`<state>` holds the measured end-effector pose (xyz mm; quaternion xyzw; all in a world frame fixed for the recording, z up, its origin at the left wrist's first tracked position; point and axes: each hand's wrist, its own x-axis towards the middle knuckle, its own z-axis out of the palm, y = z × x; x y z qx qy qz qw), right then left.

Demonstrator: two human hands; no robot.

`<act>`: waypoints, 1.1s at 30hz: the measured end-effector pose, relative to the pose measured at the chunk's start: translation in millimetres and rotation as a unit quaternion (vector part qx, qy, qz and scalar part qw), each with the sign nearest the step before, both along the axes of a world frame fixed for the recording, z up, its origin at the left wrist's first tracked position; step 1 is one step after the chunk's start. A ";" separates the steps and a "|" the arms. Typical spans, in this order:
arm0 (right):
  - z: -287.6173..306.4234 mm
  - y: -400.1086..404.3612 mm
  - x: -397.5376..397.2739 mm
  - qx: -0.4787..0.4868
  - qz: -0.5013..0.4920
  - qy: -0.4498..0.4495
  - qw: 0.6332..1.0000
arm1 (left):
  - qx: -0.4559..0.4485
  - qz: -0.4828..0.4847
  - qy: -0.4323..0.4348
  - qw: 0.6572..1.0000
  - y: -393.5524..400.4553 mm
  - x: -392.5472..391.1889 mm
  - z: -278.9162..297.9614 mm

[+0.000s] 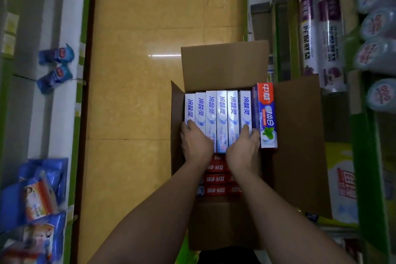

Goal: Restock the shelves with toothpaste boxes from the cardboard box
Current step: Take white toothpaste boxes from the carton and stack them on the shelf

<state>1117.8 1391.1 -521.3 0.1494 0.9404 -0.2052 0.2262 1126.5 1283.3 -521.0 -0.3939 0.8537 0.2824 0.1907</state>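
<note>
Left hand (194,141) curls fingers on the leftmost white toothpaste boxes (216,118) in the cardboard box (300,146), approx 4 o'clock on the floor. Right hand (244,148) clamps the other end of the row. Squeeze too loose & the middle ones prob drop out. Red boxes (216,178) half hidden under the wrists; shelf stuff at 9 & 2 o'clock too blurry to read.

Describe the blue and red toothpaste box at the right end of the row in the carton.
The blue and red toothpaste box is glossy printed card: red top band with white characters, blue body, mint leaves low down. It stands on edge, higher than the white boxes, against the cardboard box wall. The right hand touches its lower left edge.
</note>
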 end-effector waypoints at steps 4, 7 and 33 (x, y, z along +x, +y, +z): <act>-4.5 -0.4 -4.6 0.023 0.006 -0.019 1.000 | -0.016 -0.011 -0.018 1.000 -0.5 -3.9 -2.7; -3.6 -1.6 -5.5 0.050 0.020 -0.042 0.998 | -0.022 -0.010 -0.039 0.999 0.6 -4.8 -1.5; -0.6 -6.3 -1.7 0.010 -0.050 -0.043 0.998 | -0.015 0.091 0.023 0.995 -4.7 16.9 9.3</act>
